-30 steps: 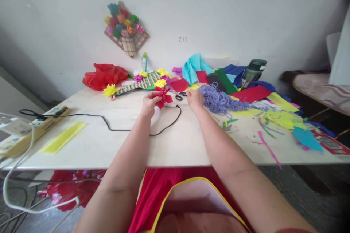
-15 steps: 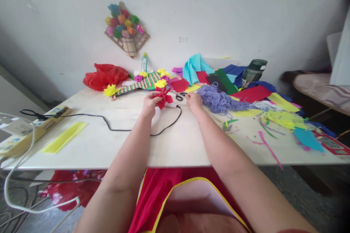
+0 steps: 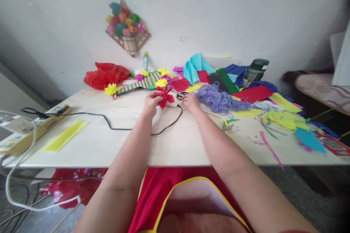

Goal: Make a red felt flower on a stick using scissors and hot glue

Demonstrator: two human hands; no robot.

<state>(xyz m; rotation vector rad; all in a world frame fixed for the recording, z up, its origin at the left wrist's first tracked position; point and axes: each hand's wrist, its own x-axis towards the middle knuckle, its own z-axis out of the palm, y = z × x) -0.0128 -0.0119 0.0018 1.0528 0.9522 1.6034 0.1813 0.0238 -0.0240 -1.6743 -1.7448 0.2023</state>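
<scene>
My left hand [image 3: 152, 102] pinches a red paper flower [image 3: 165, 97] with pointed petals, held a little above the table. A pair of scissors [image 3: 181, 95] with black handles lies just right of the flower. Fingers of my right hand [image 3: 190, 102] are closed at those handles; their exact grip is partly hidden. Beneath the flower rests a white glue gun [image 3: 156, 115], half covered by my left hand and the petals, its black cord [image 3: 164, 130] curving across the table. Behind the flower sits a green, stick-striped craft piece [image 3: 142, 83] with yellow and purple paper flowers.
Purple-blue yarn [image 3: 218, 98] is heaped right of my right hand, with coloured paper sheets and a dark bottle [image 3: 255, 72] behind. Left are a power strip [image 3: 35, 131], a yellow paper strip [image 3: 65, 136] and a red plastic bag [image 3: 106, 75]. Paper scraps [image 3: 269, 143] litter the right side.
My right hand has moved left, from beside the yarn onto the scissors' handles. My left hand keeps hold of the red flower in nearly the same place.
</scene>
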